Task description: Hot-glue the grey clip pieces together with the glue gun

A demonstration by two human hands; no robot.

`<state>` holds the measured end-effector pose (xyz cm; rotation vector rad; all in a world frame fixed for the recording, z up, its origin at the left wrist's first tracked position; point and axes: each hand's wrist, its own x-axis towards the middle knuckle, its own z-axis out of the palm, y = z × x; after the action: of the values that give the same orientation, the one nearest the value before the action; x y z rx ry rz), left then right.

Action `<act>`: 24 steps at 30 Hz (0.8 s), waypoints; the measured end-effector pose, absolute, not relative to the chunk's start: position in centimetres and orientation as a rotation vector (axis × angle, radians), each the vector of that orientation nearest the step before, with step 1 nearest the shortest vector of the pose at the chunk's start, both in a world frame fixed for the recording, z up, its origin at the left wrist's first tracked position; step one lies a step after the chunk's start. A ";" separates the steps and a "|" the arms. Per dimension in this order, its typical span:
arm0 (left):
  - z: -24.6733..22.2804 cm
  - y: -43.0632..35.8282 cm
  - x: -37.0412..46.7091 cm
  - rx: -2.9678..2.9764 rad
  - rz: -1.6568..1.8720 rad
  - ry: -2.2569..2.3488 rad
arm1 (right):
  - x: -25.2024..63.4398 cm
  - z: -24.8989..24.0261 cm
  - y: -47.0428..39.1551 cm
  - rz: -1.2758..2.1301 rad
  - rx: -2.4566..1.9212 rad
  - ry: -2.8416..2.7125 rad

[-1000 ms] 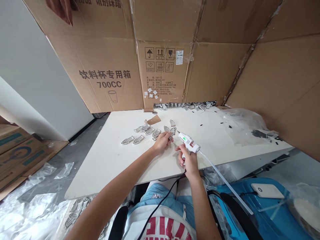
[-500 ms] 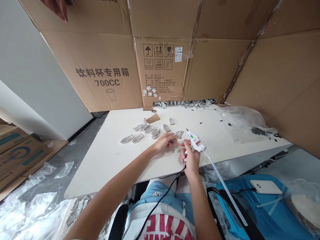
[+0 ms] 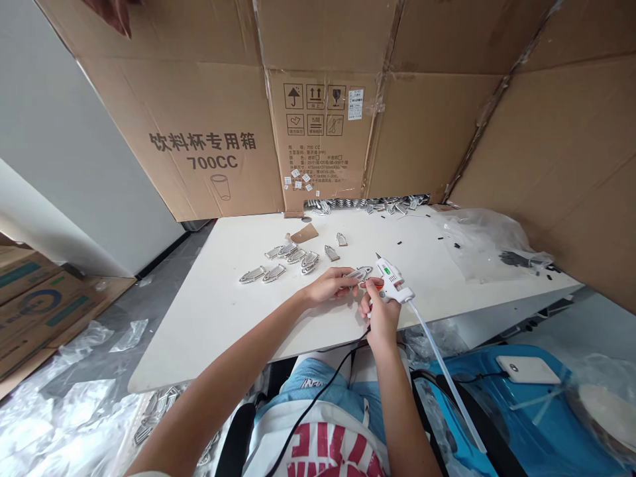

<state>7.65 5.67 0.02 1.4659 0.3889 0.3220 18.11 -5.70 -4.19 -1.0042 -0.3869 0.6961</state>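
My left hand (image 3: 332, 286) pinches a silver metal piece (image 3: 358, 273) just above the white table (image 3: 223, 331). Close beside it on the right, my right hand (image 3: 380, 311) is wrapped round a white glue gun (image 3: 391, 275), its dark nozzle tilted up and to the left. A long translucent glue stick (image 3: 447, 371) sticks out of the gun's back end. Behind my left hand lie several similar metal pieces (image 3: 297, 256), with two more (image 3: 331, 252) a little to their right.
Cardboard walls (image 3: 213, 99) enclose the back and right. A clear plastic bag (image 3: 481, 245) and small black bits lie at the right. A brown cardboard scrap (image 3: 304, 233) is behind the pieces. A blue stool-like surface (image 3: 536, 411) holds a white box (image 3: 528, 370).
The metal piece in my left hand has shifted slightly right and turned flatter. The glue gun has moved slightly right.
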 end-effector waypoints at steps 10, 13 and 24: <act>-1.6 7.0 8.0 1.544 0.577 0.557 | 18.2 -4.7 -5.6 0.720 -0.943 -0.405; -1.5 7.0 8.0 1.501 0.652 0.572 | 18.2 -4.6 -5.7 0.784 -0.970 -0.434; -1.2 6.8 8.0 1.467 0.749 0.673 | 18.4 -4.2 -6.0 0.908 -1.021 -0.571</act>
<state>7.96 6.78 -1.22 1.4674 0.6731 0.7491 18.43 -6.02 -4.23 -1.0209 -0.5713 0.9077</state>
